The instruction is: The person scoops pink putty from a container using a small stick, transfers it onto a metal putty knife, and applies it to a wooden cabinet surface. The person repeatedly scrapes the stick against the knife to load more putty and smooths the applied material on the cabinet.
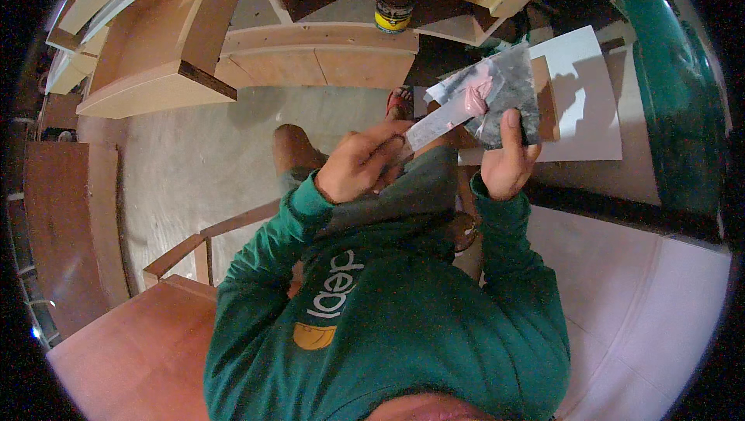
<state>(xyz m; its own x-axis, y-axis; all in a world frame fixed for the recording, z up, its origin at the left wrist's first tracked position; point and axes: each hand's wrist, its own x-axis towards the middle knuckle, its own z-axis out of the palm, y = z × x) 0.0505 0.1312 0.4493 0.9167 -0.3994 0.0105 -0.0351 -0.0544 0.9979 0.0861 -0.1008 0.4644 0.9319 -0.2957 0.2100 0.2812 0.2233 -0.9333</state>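
Observation:
My left hand [351, 169] is closed around the handle of a putty knife [436, 124], whose pale, smeared blade points up and to the right. Pink putty [479, 97] sits at the blade's tip, against a flat grey board [511, 83]. My right hand [510, 159] grips that board by its lower edge, thumb lying on top of it. The board is stained dark and its corners look worn. My left fingers mostly hide the knife's handle.
A white panel [594, 99] lies behind the board. At upper left stands a wooden drawer-like frame [147, 48]. A can with a yellow band [393, 16] stands at the far side. Reddish wooden panels [140, 351] lie lower left, a pale sheet [613, 281] lower right.

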